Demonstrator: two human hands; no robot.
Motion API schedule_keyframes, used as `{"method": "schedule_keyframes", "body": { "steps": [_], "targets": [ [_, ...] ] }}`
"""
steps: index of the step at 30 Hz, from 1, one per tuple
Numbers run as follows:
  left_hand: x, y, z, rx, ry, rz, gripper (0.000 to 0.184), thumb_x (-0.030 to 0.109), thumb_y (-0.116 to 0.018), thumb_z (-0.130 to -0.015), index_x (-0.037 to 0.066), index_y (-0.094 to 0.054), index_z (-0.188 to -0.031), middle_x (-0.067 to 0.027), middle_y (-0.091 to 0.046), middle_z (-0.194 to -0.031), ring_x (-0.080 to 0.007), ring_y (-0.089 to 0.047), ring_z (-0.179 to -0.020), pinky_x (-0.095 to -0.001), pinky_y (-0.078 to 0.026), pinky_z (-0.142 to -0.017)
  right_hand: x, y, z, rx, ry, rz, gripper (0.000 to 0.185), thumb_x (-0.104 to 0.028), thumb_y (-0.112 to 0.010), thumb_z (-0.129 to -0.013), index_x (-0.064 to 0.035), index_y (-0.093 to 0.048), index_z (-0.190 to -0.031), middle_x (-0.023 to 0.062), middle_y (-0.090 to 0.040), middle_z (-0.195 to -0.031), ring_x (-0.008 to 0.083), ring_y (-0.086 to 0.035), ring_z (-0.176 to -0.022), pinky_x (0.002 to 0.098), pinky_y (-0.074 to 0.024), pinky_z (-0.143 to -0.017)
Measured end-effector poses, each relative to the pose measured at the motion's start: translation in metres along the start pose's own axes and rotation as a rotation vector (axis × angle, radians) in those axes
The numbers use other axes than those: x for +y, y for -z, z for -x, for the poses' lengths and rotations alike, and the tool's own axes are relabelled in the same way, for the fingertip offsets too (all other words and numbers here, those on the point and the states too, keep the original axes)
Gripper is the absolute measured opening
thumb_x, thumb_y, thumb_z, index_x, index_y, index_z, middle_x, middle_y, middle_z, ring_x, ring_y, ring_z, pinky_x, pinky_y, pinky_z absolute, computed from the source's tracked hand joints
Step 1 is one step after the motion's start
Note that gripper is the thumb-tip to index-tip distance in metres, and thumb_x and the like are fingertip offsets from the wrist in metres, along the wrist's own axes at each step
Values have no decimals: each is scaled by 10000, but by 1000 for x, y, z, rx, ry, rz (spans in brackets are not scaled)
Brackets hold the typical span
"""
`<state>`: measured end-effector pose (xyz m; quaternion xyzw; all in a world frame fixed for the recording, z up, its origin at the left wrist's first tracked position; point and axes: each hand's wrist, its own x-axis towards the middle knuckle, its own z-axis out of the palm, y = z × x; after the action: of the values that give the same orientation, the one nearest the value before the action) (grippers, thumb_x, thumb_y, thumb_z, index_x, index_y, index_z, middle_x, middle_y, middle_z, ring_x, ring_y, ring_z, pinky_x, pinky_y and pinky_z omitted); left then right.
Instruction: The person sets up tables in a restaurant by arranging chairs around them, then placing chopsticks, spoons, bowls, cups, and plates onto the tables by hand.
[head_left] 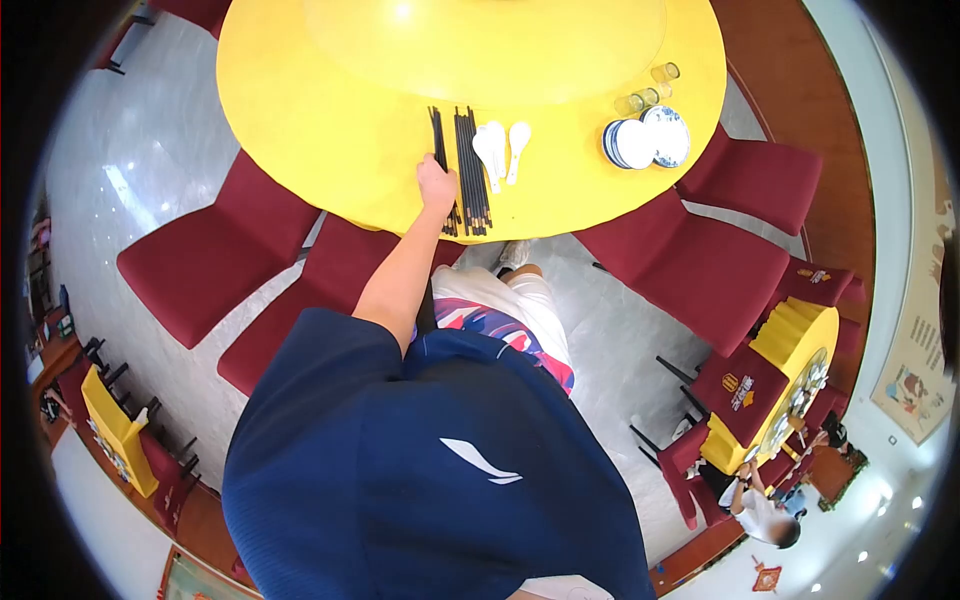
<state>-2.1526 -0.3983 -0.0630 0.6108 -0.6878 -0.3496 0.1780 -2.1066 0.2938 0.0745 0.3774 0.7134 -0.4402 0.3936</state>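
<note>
My left hand is stretched out over the near edge of the yellow round table. Its fingers are closed around a bundle of black chopsticks, whose ends stick out above and below the hand. Just to the right lies a second, wider bundle of black chopsticks, side by side on the cloth. Several white spoons sit beside it, one of them a single spoon set slightly apart. My right hand does not appear in the frame.
Stacked white plates and blue-patterned plates stand at the table's right, with several glasses behind. Dark red chairs surround the table. Farther off, a person is at another yellow-covered table.
</note>
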Motion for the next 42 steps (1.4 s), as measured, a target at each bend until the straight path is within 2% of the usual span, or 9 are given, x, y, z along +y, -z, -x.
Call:
{"method": "schedule_keyframes", "body": {
  "steps": [6, 13, 18, 24, 33, 38, 40, 41, 42],
  "targets": [
    [11, -19, 11, 61, 49, -12, 353, 25, -643, -744, -93, -514, -1051, -290, -511, -1026, -443, -537, -956, -456, -461, -863, -156, -13, -44, 82, 151, 197, 426, -380, -450, -953, -80, -539, -1241, 134, -661, -995, 226, -645, -889, 393, -518, -770],
    [19, -21, 18, 190, 119, -122, 493, 93, -688, -753, -70, -512, -1184, -256, -496, -1108, -402, -466, -1083, -453, -389, -980, -332, -65, -117, -210, 237, 478, 337, -306, -441, -979, -71, -567, -1185, 124, -672, -981, 196, -659, -851, 332, -518, -738],
    [33, -19, 12, 232, 294, -305, 441, 203, -666, -824, 32, -532, -1209, -215, -521, -1104, -378, -488, -1090, -466, -413, -940, -397, -113, -161, -458, 160, 685, 324, -316, -462, -972, -79, -581, -1158, 112, -676, -966, 192, -658, -823, 332, -519, -708],
    [26, -21, 2, 226, 350, -197, 259, 218, -651, -853, 83, -608, -1069, -147, -590, -996, -326, -582, -962, -440, -467, -841, -449, -131, -184, -427, 230, 814, 291, -285, -456, -975, -92, -592, -1145, 86, -675, -944, 152, -642, -783, 292, -509, -692],
    [-31, 23, 73, 381, 110, 217, 287, 155, -640, -836, -14, -609, -1065, -180, -635, -928, -295, -637, -853, -392, -505, -783, -439, -126, -159, -400, 321, 990, 281, -293, -455, -966, -110, -601, -1121, 71, -673, -901, 169, -650, -793, 323, -525, -696],
    [-63, 134, 270, 398, -31, 353, 118, 89, -594, -846, 28, -623, -942, -145, -636, -915, -262, -639, -824, -367, -513, -744, -356, -181, -158, -422, 290, 1344, 252, -316, -518, -899, -107, -593, -1018, 80, -663, -865, 191, -633, -723, 338, -515, -640],
    [-128, 158, 381, 372, -135, 288, 136, 145, -569, -877, 29, -616, -930, -156, -620, -901, -272, -611, -832, -377, -500, -762, -307, -216, -206, -556, 129, 1489, 189, -287, -532, -870, -118, -579, -938, 64, -613, -790, 193, -584, -637, 363, -483, -533],
    [-165, 160, 447, 277, 70, 433, 171, 184, -553, -901, 30, -609, -951, -161, -623, -911, -288, -613, -873, -387, -497, -777, -255, -236, -140, -517, 457, 1660, 181, -259, -524, -866, -93, -583, -906, 68, -605, -763, 187, -573, -606, 352, -470, -496],
    [-202, 163, 514, 225, 176, 463, 208, 219, -543, -915, 29, -606, -973, -172, -644, -917, -308, -630, -891, -386, -498, -772, -217, -258, -139, -656, 488, 1671, 90, -145, -522, -817, -92, -572, -764, 68, -538, -634, 207, -545, -530, 382, -424, -408]
  ]
}}
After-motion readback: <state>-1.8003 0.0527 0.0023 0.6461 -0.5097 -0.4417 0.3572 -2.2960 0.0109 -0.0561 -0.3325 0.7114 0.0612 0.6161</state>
